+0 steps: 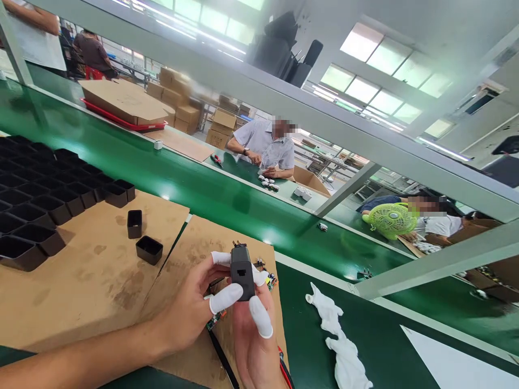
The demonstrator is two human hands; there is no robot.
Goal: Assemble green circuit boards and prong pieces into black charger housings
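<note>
A black power adapter (242, 273) with metal pins at its far end and a small port in its near face is raised over the cardboard. My left hand (198, 297) grips it from the left, thumb and finger in white finger cots. From the right, my right hand (259, 329) closes on the same adapter, also wearing white finger cots. Partly hidden behind my hands are a circuit board (271, 280) on the right and another board (214, 320) beneath my left hand. A black tool-like strip (222, 356) lies below them.
Black open cases (44, 208) crowd the cardboard (101, 270) at left, with two loose cases (149, 249) nearer me. White gloves (338, 335) lie at right. Beyond runs a green conveyor belt (194, 186) under a metal frame (438, 275). A co-worker (267, 146) sits across; a green fan (391, 219) stands further right.
</note>
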